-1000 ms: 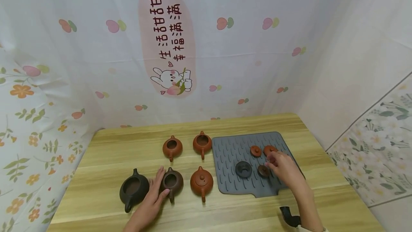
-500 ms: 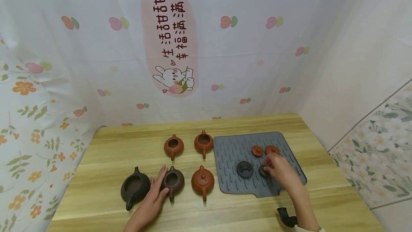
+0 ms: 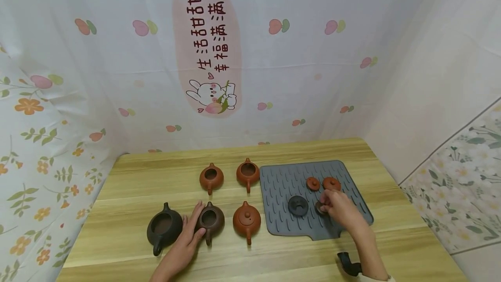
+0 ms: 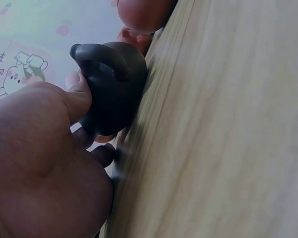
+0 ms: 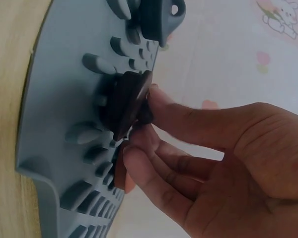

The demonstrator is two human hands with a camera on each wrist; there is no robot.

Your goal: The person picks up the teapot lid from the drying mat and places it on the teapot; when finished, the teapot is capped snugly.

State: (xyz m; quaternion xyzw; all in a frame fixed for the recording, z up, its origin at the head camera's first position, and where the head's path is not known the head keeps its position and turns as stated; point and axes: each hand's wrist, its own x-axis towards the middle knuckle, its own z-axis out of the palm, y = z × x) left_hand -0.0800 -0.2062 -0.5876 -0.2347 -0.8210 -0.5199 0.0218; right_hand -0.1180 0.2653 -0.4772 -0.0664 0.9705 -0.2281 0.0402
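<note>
Pinching the knob of the dark brown lid (image 5: 126,105), the right-hand grip (image 3: 341,209) sets its thumb on one side and fingers on the other. The lid sits at these fingertips on the grey mat (image 3: 279,189). Compared with one second earlier, the fingertips have moved from just beyond the lid to its knob; the lid, then in nearly full view, is now partly covered. Left of this grip lies the black lid (image 3: 298,206); just beyond it lie two red lids (image 3: 313,183). Well to the left, the left-hand grip (image 3: 185,243), unchanged, rests extended fingers and thumb against the dark brown teapot (image 3: 218,225). The black teapot (image 3: 176,230) stands left of that grip; the lidded red teapot (image 3: 239,223), right. Two lidless red teapots (image 3: 253,178) stand farther beyond on the tabletop (image 3: 289,258).
</note>
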